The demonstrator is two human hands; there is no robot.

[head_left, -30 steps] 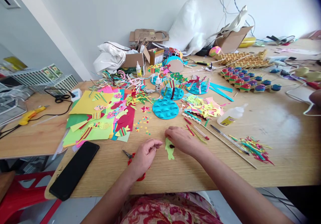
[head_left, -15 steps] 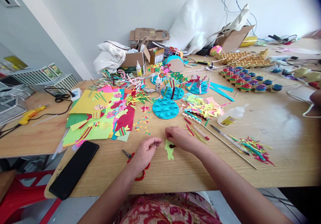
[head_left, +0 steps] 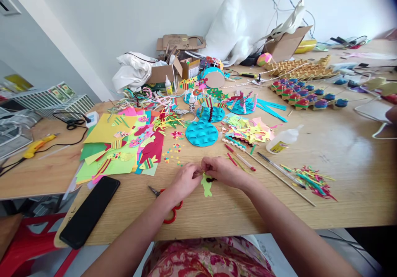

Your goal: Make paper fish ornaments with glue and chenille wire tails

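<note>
A light green paper fish (head_left: 206,187) lies near the table's front edge, its upper end under my fingers. My right hand (head_left: 223,172) has its fingers pinched together at that end, with a small dark piece (head_left: 211,179) beneath the palm. My left hand (head_left: 187,179) meets it from the left, fingers closed; whatever is between them is too small to make out. Red-handled scissors (head_left: 171,216) lie partly under my left wrist. Small coloured paper dots (head_left: 173,154) are scattered beyond my left hand.
A black phone (head_left: 89,211) and stacked coloured paper (head_left: 124,163) are at left. Blue scalloped discs (head_left: 201,134) stand ahead. To the right are a glue bottle (head_left: 283,141), a wooden stick (head_left: 281,180), a pen (head_left: 276,165) and paper strips (head_left: 316,182).
My left hand has moved right and slightly up, so its fingers now meet those of my right hand at the fish's upper end. The camera view has shifted slightly.
</note>
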